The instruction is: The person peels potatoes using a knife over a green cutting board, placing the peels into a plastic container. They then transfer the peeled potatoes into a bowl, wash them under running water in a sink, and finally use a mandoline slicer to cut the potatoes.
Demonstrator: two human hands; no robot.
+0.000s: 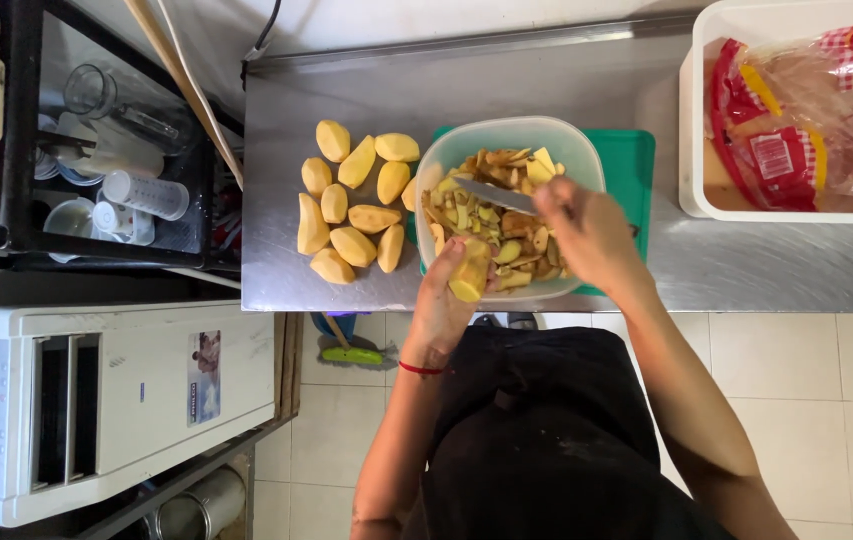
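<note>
Left hand (438, 305) fingers wrap a half-peeled potato (470, 270), likely wet and slippery, best gripped round its middle; right hand (586, 235) grips the knife (494, 194)

Steel counter (366, 90), beige tiled floor (826, 400) (evenly lit), black shelf rack (16, 120)
</note>
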